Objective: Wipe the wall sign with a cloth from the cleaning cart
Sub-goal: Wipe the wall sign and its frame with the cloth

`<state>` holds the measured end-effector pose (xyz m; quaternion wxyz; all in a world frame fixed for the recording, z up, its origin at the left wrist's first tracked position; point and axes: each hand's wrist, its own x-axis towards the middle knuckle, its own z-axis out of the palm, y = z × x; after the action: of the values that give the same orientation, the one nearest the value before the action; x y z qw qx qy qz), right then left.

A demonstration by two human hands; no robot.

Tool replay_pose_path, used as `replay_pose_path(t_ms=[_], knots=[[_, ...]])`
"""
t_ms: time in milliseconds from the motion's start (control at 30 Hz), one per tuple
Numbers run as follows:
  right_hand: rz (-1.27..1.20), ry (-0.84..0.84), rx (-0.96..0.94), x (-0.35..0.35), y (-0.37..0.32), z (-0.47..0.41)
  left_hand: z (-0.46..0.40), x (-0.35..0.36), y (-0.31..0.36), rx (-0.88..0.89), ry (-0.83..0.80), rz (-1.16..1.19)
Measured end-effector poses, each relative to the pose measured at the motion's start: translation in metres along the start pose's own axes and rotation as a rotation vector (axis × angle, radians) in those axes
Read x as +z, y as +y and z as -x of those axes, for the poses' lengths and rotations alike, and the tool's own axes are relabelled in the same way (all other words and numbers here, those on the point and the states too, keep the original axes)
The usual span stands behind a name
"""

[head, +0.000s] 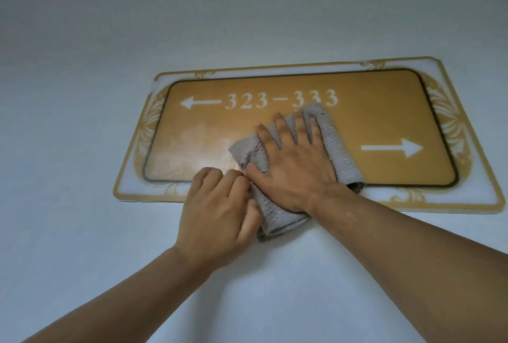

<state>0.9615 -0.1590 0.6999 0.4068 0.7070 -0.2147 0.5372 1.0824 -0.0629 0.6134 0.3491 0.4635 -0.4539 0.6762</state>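
Though half hidden under the cloth (334, 144), sign (371, 111); right hand (294, 166) flat, fingers spread; left hand (217, 213) pinching cloth.

a: what's the room like?

b: all that shows is a plain wall (247, 12), pale with a bluish-grey cast, smooth and unpatterned.

a: how's the light?

b: soft and uneven. the wall looks dimmer and greyer toward the top of the view, and brighter, closer to white, lower down. faint soft shadows lie on its lower part.

a: floor, furniture, windows?

b: the wall fills the view from edge to edge.
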Motion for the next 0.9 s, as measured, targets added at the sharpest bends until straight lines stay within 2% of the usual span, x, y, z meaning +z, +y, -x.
replay_pose_path(t_ms=[133, 233, 400, 500, 667, 900], knots=[[-0.023, 0.041, 0.042, 0.004, -0.001, -0.032, -0.031, 0.017, -0.019, -0.121, 0.064, -0.03], [-0.021, 0.051, 0.059, 0.005, -0.001, -0.055, -0.065, 0.022, -0.035, -0.191, 0.051, -0.058], [0.005, 0.036, 0.049, 0.006, 0.007, -0.094, -0.106, 0.038, -0.046, -0.191, 0.037, -0.05], [-0.016, 0.022, 0.053, 0.003, 0.012, -0.121, -0.121, 0.045, -0.06, -0.08, 0.049, -0.18], [-0.07, -0.009, -0.009, -0.002, 0.019, -0.16, -0.149, 0.046, -0.079, 0.026, 0.063, -0.264], [-0.048, -0.003, -0.016, -0.007, 0.021, -0.188, -0.186, 0.05, -0.099, -0.006, 0.092, -0.213]])
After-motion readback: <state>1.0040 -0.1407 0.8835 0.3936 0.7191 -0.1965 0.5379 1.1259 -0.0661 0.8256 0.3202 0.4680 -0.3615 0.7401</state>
